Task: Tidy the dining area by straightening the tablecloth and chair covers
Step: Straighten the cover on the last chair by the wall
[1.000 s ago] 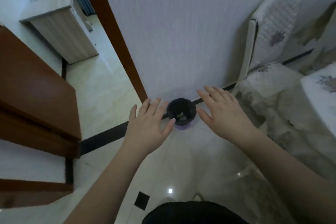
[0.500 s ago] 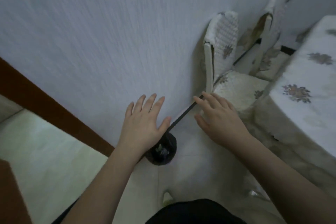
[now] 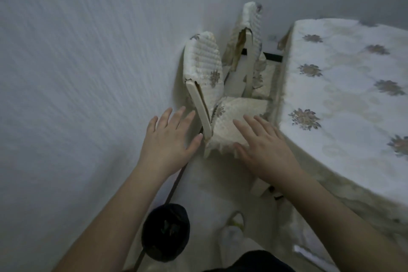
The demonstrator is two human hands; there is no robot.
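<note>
Fingers (image 3: 176, 115) spread wide on both hands, holding nothing, stretched toward the near chair.

Left hand (image 3: 169, 141) hovers by the chair back's edge; right hand (image 3: 262, 146) hovers over the seat cover (image 3: 238, 108). Behind stands a second chair (image 3: 249, 35) against the wall (image 3: 88, 51); the tablecloth (image 3: 344, 95) drapes the desk at right, a black bin (image 3: 165, 232) below.

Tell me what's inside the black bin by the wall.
The black bin on the floor holds a few small dark scraps, too blurred to identify. Its bottom is in shadow, and the left forearm covers its left edge.
</note>
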